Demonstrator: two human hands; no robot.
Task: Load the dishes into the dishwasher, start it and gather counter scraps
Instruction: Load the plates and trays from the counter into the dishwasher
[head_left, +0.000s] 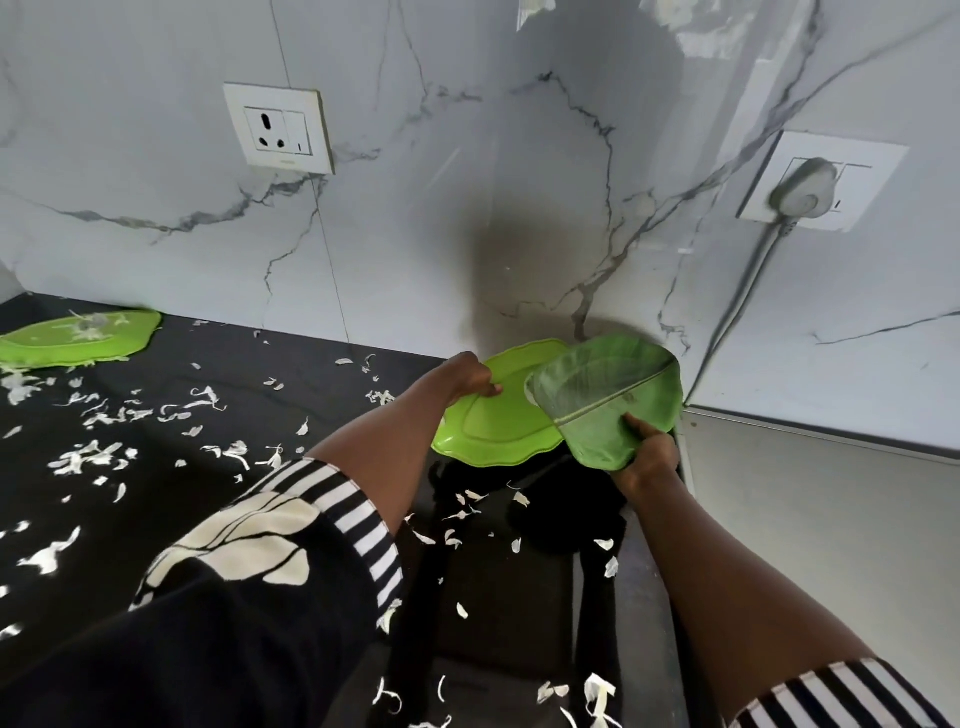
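Observation:
A bright green scalloped plate (506, 415) is lifted off the black counter (171, 483) near the corner of the marble wall. My left hand (470, 375) grips its far left rim. My right hand (647, 454) holds a clear glass bowl (605, 395) tilted over the plate's right side, thumb inside the bowl. A second green plate (78, 338) with pale scraps on it lies at the far left of the counter. White vegetable scraps (93, 457) are scattered over the counter.
A wall socket (279, 129) sits on the marble backsplash at the left. A plugged-in socket with a cable (802, 192) is on the right wall. A grey steel surface (810, 499) adjoins the counter on the right.

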